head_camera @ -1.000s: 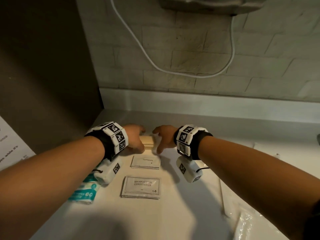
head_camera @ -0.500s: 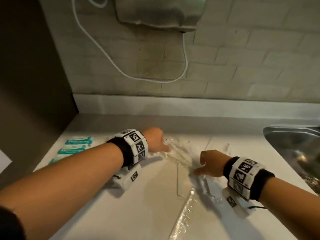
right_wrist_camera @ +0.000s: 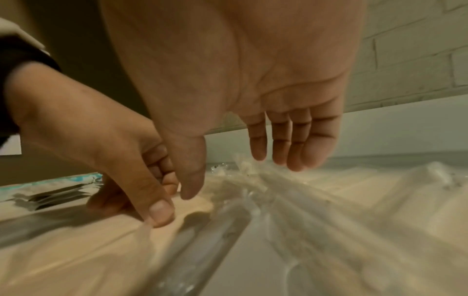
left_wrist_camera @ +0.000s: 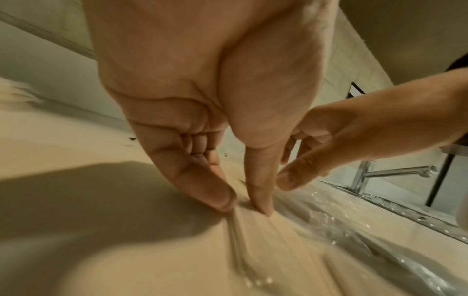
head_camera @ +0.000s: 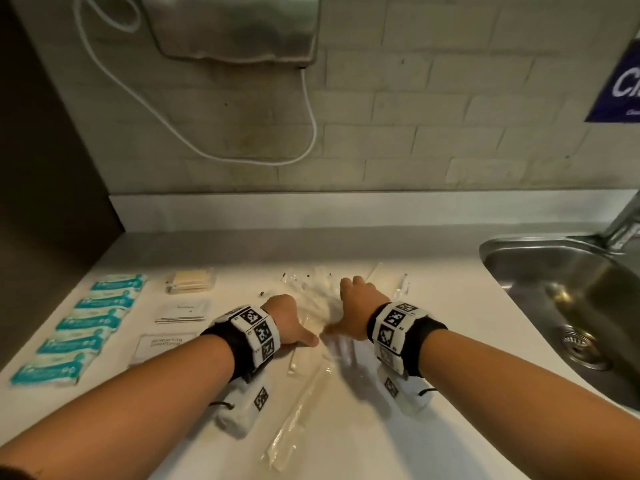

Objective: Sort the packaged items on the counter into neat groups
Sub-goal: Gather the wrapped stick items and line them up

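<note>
Both hands work the clear wrapped sticks (head_camera: 311, 306) scattered mid-counter (head_camera: 433, 445): left hand (head_camera: 287, 323) pinches one wrapper's edge, right hand (head_camera: 353, 306) hovers open-fingered over the rest, so gathering them parallel seems next.

Both forearms outstretched, left hand (head_camera: 287, 320) with fingers (left_wrist_camera: 215, 192) curled down, right hand (head_camera: 356, 306) with fingers (right_wrist_camera: 293, 144) straight.
</note>
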`<state>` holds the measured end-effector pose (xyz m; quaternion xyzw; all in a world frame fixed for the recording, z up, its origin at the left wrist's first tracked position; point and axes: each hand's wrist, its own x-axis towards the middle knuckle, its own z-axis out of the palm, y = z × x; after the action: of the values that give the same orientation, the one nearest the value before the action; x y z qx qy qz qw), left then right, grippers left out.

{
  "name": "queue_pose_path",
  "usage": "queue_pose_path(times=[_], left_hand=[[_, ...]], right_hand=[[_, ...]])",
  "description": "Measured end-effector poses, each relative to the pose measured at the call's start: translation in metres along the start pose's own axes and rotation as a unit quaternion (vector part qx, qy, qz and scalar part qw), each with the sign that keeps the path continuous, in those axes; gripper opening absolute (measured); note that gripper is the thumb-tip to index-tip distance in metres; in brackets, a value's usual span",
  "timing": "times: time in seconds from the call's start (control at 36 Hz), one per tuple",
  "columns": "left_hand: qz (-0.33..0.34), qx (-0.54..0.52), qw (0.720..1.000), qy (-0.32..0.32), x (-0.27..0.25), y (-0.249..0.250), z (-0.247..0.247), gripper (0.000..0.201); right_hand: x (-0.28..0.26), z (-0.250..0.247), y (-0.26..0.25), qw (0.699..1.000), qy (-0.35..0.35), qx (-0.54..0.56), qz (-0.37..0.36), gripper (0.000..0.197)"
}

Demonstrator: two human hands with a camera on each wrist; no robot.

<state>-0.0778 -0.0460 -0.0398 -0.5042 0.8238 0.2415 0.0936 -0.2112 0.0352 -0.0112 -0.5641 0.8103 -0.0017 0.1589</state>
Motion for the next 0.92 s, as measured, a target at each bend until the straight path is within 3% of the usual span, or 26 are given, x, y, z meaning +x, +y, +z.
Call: queue_pose_path(times=[0.11,0.28,0.33,0.42,0.53,0.67,0.78,0.92], left_hand=[[-0.023,-0.011,1.000,0.000,0.000,-0.003,0.001,0.048],[-0.026,-0.025,0.999,-0.001,-0.007,-0.010,-0.005,0.038],[-0.014,-0.002,1.000,-0.003,-0.013,-0.012,-0.008,0.025],[-0.011,0.042,0.999,-0.010,-0.026,-0.011,-0.009,0.019],[-0.001,0.055,0.998,-0.037,-0.046,-0.012,-0.007,0.029],[-0.008,0.021,0.997,-0.074,-0.067,-0.015,0.013,0.042],[-0.026,-0.029,0.998,-0.052,-0.081,-0.007,0.024,0.059],[-0.022,0.003,0.999,-0.023,-0.080,0.007,0.030,0.039]], right_hand=[[0.017,0.001,-0.002,1.000,-0.022,-0.002,0.008,0.078],[0.046,0.006,0.007,0.998,-0.059,-0.036,-0.007,0.041],[0.047,0.004,0.009,0.996,-0.071,-0.055,-0.013,0.031],[0.035,-0.010,0.009,0.997,-0.076,-0.006,-0.013,0.035],[0.033,-0.024,0.022,0.996,-0.031,0.083,-0.001,0.042],[0.030,-0.049,0.042,0.989,0.003,0.149,0.004,0.043],[0.024,-0.058,0.052,0.982,0.026,0.185,0.005,0.040],[0.017,-0.058,0.054,0.977,0.034,0.211,-0.020,0.025]])
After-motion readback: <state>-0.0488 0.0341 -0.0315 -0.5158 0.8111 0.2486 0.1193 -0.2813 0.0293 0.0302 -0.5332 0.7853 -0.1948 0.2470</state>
